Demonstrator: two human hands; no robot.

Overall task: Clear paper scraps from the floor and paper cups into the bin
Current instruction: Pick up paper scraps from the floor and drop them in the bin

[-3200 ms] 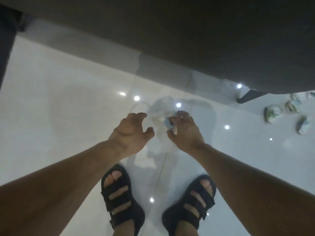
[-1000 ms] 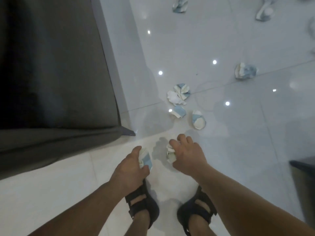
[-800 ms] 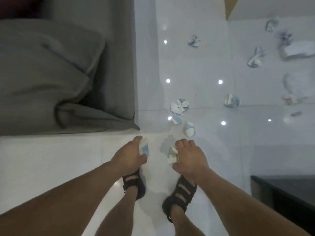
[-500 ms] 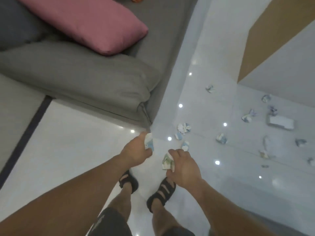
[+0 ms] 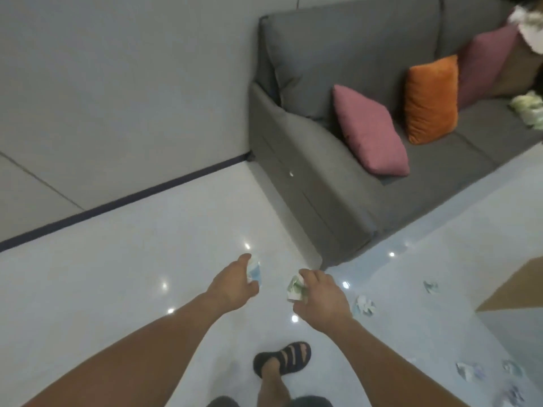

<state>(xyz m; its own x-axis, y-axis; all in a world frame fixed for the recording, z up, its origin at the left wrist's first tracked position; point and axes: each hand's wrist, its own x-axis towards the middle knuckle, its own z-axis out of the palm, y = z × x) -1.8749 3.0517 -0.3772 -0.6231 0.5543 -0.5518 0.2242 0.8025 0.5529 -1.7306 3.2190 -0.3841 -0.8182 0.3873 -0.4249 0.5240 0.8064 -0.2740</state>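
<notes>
The left hand (image 5: 232,286) has its fingers curled round a crumpled white-and-blue paper scrap (image 5: 254,270), with the thumb lying along the scrap's far side. The right hand (image 5: 323,301) has its fingers bent in too, pinching a crumpled white-and-green scrap (image 5: 294,289) that sticks out on the thumb side. Both wads are small, creased and squashed, and are held in the air above the glossy white floor (image 5: 117,289).

The hands hang side by side, a little apart, backs up. Both bare forearms reach forward from the lower edge of the view, wrists roughly straight. Below them one foot in a dark sandal (image 5: 283,358) stands on the floor.

Loose scraps (image 5: 363,306) lie along the floor's right side, the nearest just past the right hand, with more toward the near right corner. A grey sofa (image 5: 323,195) stands at the floor's far edge against the wall (image 5: 117,83). It carries a pink cushion (image 5: 368,133) and an orange cushion (image 5: 430,101).
</notes>
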